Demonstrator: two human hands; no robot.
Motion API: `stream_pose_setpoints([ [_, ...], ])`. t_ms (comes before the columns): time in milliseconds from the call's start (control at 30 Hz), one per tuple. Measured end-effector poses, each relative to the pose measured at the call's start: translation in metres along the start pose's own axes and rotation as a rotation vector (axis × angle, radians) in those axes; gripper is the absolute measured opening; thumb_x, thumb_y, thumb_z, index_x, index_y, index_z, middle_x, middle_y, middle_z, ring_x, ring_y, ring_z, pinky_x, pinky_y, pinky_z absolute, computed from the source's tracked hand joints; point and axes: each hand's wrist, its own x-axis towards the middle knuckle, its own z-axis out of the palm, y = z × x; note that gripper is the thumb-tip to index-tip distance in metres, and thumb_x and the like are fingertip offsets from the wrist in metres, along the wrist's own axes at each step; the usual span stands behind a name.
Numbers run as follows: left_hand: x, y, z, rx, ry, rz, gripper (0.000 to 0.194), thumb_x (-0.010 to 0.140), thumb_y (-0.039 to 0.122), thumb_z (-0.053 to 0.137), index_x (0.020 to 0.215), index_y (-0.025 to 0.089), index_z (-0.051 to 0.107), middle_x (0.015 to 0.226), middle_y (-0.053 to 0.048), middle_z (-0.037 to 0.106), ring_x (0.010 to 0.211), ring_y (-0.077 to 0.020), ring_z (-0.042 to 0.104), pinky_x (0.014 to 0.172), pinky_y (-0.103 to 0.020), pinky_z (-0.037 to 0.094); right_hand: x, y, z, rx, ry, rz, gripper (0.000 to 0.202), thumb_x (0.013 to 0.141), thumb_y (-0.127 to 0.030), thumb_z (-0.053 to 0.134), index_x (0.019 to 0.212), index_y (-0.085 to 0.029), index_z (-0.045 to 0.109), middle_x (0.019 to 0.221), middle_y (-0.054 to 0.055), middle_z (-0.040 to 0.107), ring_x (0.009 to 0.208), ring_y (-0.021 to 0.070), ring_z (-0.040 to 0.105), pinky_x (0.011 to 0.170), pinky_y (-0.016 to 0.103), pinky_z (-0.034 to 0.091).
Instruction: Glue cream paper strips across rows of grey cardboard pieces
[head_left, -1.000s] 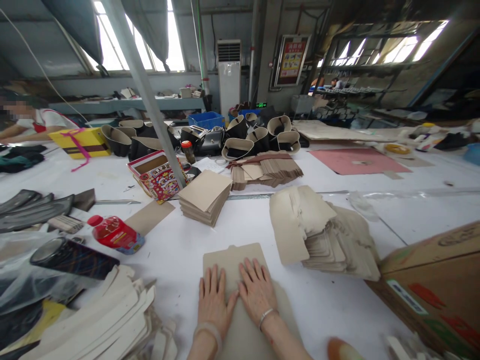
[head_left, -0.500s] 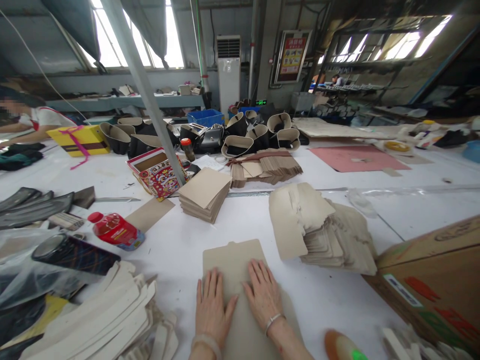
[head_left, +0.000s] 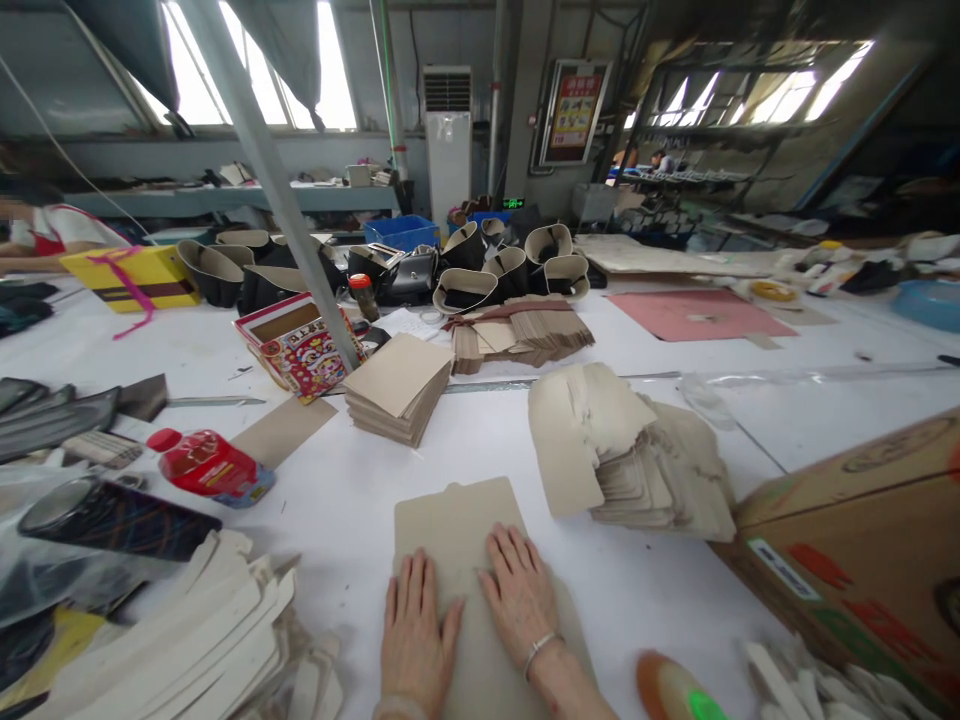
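A dark tumbler (head_left: 124,522) is lying on its side at your left, its contents hidden. Behind it, a yellow box (head_left: 131,279) is sitting with a pink ribbon, its inside out of view. A red bottle (head_left: 214,465) is lying capped; you cannot tell how full it is. An open carton (head_left: 307,355) is standing by the pole (head_left: 274,175), showing its brown interior. Next, a jar (head_left: 364,298) is wearing its orange lid over dark contents.

Your left hand (head_left: 416,625) is lying flat, fingers together and thumb apart, along the left side of the panel (head_left: 459,515), which is resting on the surface (head_left: 345,510) right before you. Beyond, black pouches (head_left: 510,270) are gaping, showing tan linings. Your right hand (head_left: 520,595) is pressing flat on the panel, fingers slightly spread. A cardboard box (head_left: 855,545) is standing at right, its contents hidden.
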Motion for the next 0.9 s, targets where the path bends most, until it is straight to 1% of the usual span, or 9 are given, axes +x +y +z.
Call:
stream_pose_setpoints([
  [133,-0.001,0.001,0.003,0.0,0.023,0.007,0.059,0.081,0.05,0.038,0.125,0.012,0.047,0.136,-0.009,0.043,0.126,-0.0243,0.037,0.102,-0.04,0.031,-0.002,-0.001,-0.001,0.005,0.003,0.004,0.053,0.09,-0.048,0.025,0.134,-0.022,0.036,0.144,-0.001,0.027,0.133,0.0214,0.022,0.109,0.039,0.015],
  [300,-0.007,0.001,-0.002,-0.013,0.026,-0.009,0.056,0.081,0.049,0.039,0.124,0.014,0.048,0.137,-0.009,0.042,0.126,-0.0245,0.035,0.103,-0.043,0.029,-0.008,-0.003,-0.001,0.007,0.002,0.006,0.054,0.09,-0.05,0.023,0.134,-0.023,0.036,0.144,-0.001,0.026,0.133,0.0222,0.021,0.11,0.041,0.012],
  [467,-0.01,0.003,-0.011,-0.024,0.003,-0.016,0.055,0.082,0.049,0.039,0.124,0.015,0.048,0.135,-0.008,0.045,0.125,-0.023,0.038,0.103,-0.041,0.03,-0.015,-0.004,-0.004,0.002,-0.002,0.004,0.052,0.09,-0.049,0.023,0.134,-0.024,0.036,0.144,-0.001,0.027,0.133,0.0231,0.019,0.11,0.043,0.009],
  [667,-0.008,0.004,-0.02,-0.032,-0.049,-0.009,0.056,0.08,0.052,0.039,0.117,0.014,0.055,0.133,-0.011,0.046,0.123,-0.0248,0.041,0.099,-0.041,0.035,-0.02,-0.004,-0.001,-0.009,-0.003,0.016,0.052,0.089,-0.051,0.023,0.134,-0.027,0.035,0.143,-0.002,0.028,0.133,0.025,0.02,0.108,0.049,0.008],
  [767,-0.012,0.004,-0.021,-0.05,-0.07,-0.008,0.057,0.08,0.054,0.04,0.117,0.014,0.054,0.135,-0.012,0.045,0.124,-0.0255,0.039,0.099,-0.042,0.035,-0.028,-0.002,0.001,-0.011,-0.006,0.026,0.053,0.089,-0.051,0.023,0.135,-0.028,0.033,0.144,-0.002,0.025,0.134,0.0249,0.017,0.108,0.049,0.008],
  [900,-0.023,0.006,-0.018,-0.044,-0.063,-0.005,0.057,0.08,0.052,0.04,0.12,0.014,0.052,0.137,-0.011,0.041,0.127,-0.0263,0.035,0.1,-0.043,0.034,-0.037,-0.002,-0.001,0.015,-0.017,0.026,0.054,0.089,-0.053,0.021,0.136,-0.028,0.031,0.145,-0.003,0.021,0.135,0.0239,0.014,0.109,0.048,0.007],
])
